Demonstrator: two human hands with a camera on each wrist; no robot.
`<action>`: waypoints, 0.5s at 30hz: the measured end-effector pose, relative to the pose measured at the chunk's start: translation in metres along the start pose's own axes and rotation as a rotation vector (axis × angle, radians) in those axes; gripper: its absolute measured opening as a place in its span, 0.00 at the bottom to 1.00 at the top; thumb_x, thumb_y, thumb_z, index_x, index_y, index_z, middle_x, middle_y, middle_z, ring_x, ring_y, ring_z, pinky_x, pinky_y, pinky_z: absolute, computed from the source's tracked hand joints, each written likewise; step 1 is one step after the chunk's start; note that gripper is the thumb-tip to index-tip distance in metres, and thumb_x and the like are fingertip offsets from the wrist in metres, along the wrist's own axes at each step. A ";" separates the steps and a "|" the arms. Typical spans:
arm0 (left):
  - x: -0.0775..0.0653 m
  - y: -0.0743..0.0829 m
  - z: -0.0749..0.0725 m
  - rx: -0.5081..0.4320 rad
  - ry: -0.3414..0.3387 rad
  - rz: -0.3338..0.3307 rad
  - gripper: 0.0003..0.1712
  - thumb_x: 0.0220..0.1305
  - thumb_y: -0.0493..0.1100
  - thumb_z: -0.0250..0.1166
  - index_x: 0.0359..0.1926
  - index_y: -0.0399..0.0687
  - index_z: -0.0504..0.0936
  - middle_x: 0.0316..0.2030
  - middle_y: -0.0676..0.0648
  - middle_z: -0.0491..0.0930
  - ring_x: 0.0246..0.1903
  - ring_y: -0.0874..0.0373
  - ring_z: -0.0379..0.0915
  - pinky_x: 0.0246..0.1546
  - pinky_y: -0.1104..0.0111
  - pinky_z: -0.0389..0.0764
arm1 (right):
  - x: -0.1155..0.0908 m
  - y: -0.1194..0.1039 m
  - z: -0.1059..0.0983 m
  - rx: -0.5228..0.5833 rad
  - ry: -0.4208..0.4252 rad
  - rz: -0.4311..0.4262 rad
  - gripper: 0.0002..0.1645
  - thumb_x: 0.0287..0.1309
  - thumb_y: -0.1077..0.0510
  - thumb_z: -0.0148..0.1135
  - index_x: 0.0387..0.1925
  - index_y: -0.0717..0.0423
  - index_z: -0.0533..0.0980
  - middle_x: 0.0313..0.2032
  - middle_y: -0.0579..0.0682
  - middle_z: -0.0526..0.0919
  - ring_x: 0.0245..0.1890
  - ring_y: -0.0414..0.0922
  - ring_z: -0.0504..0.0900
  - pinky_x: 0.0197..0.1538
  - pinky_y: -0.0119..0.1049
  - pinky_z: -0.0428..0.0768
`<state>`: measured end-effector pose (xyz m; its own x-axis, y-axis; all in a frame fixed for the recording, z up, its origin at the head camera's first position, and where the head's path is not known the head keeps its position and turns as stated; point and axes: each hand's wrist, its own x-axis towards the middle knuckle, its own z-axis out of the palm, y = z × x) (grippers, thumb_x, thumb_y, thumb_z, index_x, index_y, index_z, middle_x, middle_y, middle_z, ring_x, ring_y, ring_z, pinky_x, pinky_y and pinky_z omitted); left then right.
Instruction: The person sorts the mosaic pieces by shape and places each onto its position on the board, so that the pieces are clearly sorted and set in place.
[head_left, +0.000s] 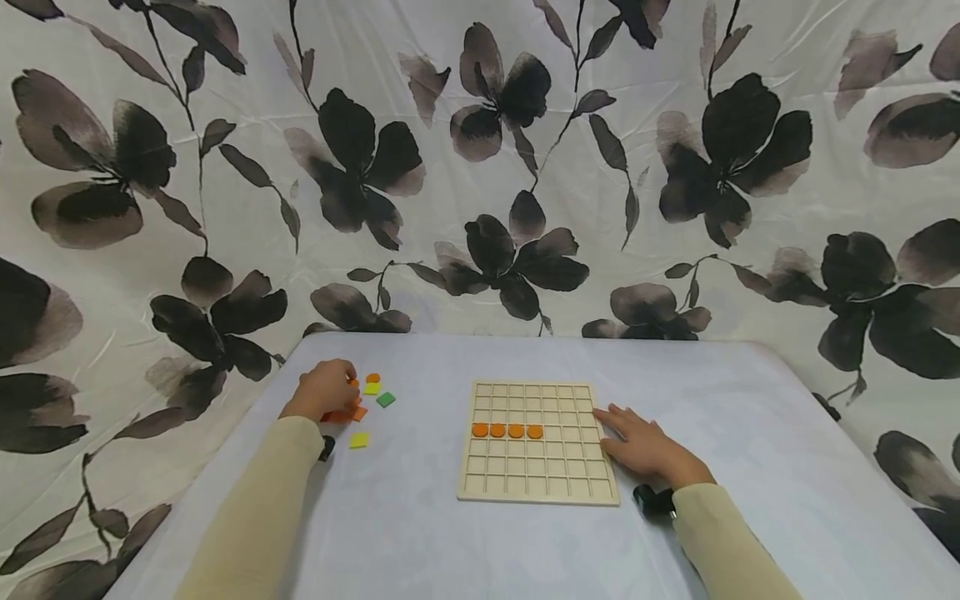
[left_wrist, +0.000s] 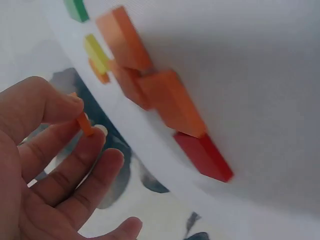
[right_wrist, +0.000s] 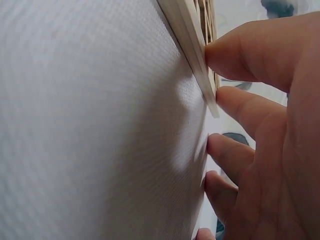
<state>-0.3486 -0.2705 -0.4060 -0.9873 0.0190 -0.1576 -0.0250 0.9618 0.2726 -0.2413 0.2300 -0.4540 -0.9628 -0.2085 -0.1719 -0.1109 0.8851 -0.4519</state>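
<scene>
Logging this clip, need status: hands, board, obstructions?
Left hand pinching orange piece. Right hand touching edge of board. Board holds four orange discs, one row. Green tile, yellow tiles between left hand and board.

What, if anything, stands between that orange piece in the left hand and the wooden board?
Only low loose pieces, like the green piece, on the table beside the left hand; beyond them, nothing visible before the board.

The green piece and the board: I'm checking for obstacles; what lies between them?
Only bare white cloth lies between the green piece and the board, in the head view.
</scene>
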 end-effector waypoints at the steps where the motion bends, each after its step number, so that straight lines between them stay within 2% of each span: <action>1: -0.001 0.002 0.000 0.002 0.001 0.004 0.22 0.61 0.42 0.61 0.53 0.35 0.77 0.43 0.40 0.82 0.40 0.46 0.72 0.50 0.45 0.67 | 0.000 -0.001 0.000 -0.004 -0.003 0.001 0.33 0.68 0.49 0.47 0.72 0.50 0.59 0.73 0.63 0.54 0.74 0.66 0.48 0.69 0.70 0.44; 4: -0.004 0.009 0.000 -0.006 0.005 0.025 0.20 0.61 0.42 0.61 0.52 0.35 0.77 0.42 0.40 0.82 0.40 0.46 0.72 0.47 0.48 0.68 | -0.001 -0.003 -0.001 -0.010 -0.009 0.001 0.33 0.68 0.49 0.47 0.72 0.50 0.59 0.73 0.63 0.54 0.74 0.66 0.48 0.69 0.70 0.44; 10: -0.009 0.024 -0.004 -0.033 0.009 0.076 0.18 0.61 0.42 0.62 0.50 0.37 0.78 0.43 0.41 0.81 0.41 0.46 0.71 0.48 0.50 0.68 | -0.002 -0.006 -0.004 -0.019 -0.008 -0.006 0.33 0.68 0.49 0.47 0.72 0.52 0.59 0.73 0.64 0.53 0.73 0.67 0.47 0.68 0.71 0.44; 15: -0.011 0.041 -0.003 0.014 0.031 0.153 0.18 0.60 0.43 0.63 0.49 0.37 0.79 0.43 0.41 0.82 0.43 0.47 0.75 0.52 0.46 0.66 | 0.000 -0.002 -0.004 -0.021 -0.020 -0.009 0.34 0.68 0.48 0.46 0.73 0.51 0.58 0.74 0.63 0.53 0.74 0.66 0.47 0.68 0.71 0.44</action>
<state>-0.3394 -0.2323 -0.3904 -0.9838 0.1572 -0.0858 0.1279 0.9521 0.2779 -0.2421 0.2302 -0.4492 -0.9567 -0.2242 -0.1856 -0.1244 0.8916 -0.4354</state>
